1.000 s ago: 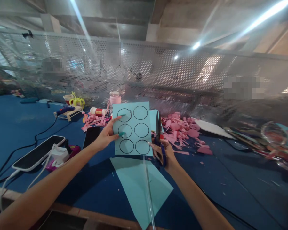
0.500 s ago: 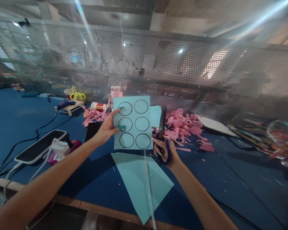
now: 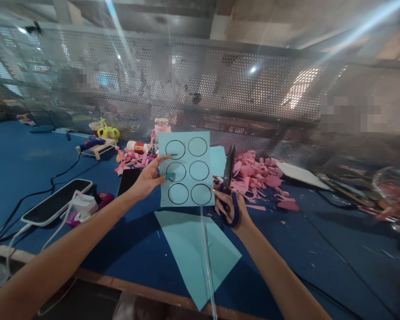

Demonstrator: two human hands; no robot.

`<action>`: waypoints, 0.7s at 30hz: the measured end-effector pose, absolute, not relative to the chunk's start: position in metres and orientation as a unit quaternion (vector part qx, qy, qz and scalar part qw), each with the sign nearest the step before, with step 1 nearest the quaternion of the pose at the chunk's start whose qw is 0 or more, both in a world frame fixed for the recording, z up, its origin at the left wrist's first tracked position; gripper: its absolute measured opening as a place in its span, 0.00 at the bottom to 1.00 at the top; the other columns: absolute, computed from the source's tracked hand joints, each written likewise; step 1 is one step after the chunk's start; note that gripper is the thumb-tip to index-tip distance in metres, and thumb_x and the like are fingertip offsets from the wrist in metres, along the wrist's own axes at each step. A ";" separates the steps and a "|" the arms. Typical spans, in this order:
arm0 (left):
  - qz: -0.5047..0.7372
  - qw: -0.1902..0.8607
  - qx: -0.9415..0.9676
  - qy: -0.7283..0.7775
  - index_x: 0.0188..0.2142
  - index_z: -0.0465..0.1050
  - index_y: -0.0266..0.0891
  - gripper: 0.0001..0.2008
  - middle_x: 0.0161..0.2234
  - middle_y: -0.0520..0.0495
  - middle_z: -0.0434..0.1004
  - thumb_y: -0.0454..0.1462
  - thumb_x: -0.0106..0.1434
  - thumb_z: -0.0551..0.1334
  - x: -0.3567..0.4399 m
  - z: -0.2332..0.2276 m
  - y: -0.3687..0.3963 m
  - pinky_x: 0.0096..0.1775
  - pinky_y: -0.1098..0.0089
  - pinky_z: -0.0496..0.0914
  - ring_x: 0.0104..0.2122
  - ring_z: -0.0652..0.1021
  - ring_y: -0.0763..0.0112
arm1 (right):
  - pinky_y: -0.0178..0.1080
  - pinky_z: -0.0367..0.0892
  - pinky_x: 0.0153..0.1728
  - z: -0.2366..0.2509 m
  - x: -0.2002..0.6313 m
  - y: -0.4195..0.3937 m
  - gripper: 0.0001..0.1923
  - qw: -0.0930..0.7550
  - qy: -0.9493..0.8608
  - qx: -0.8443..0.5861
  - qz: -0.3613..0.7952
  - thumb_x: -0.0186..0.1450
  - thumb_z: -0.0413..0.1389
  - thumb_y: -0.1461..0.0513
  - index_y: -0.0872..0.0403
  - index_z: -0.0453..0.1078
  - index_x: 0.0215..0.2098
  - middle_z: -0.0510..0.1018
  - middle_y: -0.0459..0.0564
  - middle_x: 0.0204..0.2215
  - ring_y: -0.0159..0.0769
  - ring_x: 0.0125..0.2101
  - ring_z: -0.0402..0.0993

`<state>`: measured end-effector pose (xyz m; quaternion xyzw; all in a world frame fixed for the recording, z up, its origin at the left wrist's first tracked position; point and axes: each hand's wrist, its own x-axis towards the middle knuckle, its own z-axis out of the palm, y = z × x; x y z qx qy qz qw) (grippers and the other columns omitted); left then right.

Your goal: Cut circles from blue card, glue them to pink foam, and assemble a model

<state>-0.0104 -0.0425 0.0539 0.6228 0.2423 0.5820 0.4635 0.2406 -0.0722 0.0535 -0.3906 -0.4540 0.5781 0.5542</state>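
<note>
My left hand [image 3: 146, 180] holds up a light blue sheet [image 3: 186, 168] printed with several black circles, pinched at its left edge. My right hand [image 3: 231, 209] grips blue-handled scissors [image 3: 228, 171], blades pointing up just right of the sheet and apart from it. A second light blue sheet [image 3: 196, 251] lies flat on the blue table [image 3: 320, 258] below both hands.
Pink paper scraps [image 3: 253, 175] are heaped behind the scissors. At left lie a phone on a charger [image 3: 56, 201], a dark phone [image 3: 128, 180], a glue gun [image 3: 91, 144], a glue bottle [image 3: 136, 146] and a pink jar [image 3: 162, 129]. A perforated metal screen [image 3: 220, 89] backs the table.
The view has shifted slightly. Both hands and the circled sheet have drifted a little to the right, and the scissors now stand further from the sheet's right edge.
</note>
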 end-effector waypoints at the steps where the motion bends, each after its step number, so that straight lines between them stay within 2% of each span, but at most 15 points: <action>1: 0.582 0.461 0.623 0.247 0.54 0.61 0.48 0.29 0.53 0.47 0.65 0.33 0.54 0.64 -0.010 0.054 -0.043 0.31 0.75 0.73 0.35 0.75 0.72 | 0.28 0.58 0.10 0.053 0.240 -0.072 0.15 0.556 -0.453 -0.392 0.577 0.45 0.65 0.58 0.55 0.69 0.27 0.61 0.35 0.07 0.21 0.07 0.52; 4: 0.580 0.458 0.623 0.257 0.56 0.59 0.47 0.29 0.53 0.46 0.65 0.34 0.54 0.64 -0.009 0.055 -0.045 0.30 0.74 0.74 0.36 0.75 0.70 | 0.28 0.58 0.10 0.052 0.239 -0.073 0.14 0.569 -0.437 -0.395 0.574 0.45 0.65 0.58 0.55 0.69 0.27 0.60 0.35 0.07 0.21 0.07 0.52; 8: 0.591 0.444 0.622 0.260 0.56 0.59 0.46 0.29 0.57 0.46 0.60 0.34 0.55 0.64 -0.007 0.056 -0.047 0.36 0.73 0.74 0.42 0.74 0.69 | 0.28 0.59 0.09 0.051 0.235 -0.075 0.16 0.571 -0.417 -0.407 0.579 0.43 0.67 0.58 0.55 0.68 0.26 0.60 0.34 0.06 0.22 0.07 0.53; 16: 0.595 0.424 0.634 0.254 0.55 0.59 0.50 0.27 0.57 0.48 0.60 0.34 0.56 0.62 -0.009 0.052 -0.043 0.42 0.68 0.73 0.43 0.74 0.67 | 0.28 0.59 0.08 0.054 0.231 -0.077 0.18 0.559 -0.419 -0.408 0.588 0.41 0.68 0.60 0.55 0.66 0.26 0.60 0.34 0.05 0.21 0.06 0.52; 21: 0.599 0.456 0.614 0.236 0.55 0.59 0.47 0.30 0.56 0.47 0.61 0.33 0.54 0.64 -0.008 0.053 -0.044 0.41 0.71 0.73 0.41 0.74 0.70 | 0.28 0.57 0.06 0.050 0.232 -0.075 0.18 0.560 -0.431 -0.398 0.585 0.41 0.68 0.60 0.56 0.66 0.27 0.60 0.34 0.05 0.22 0.05 0.53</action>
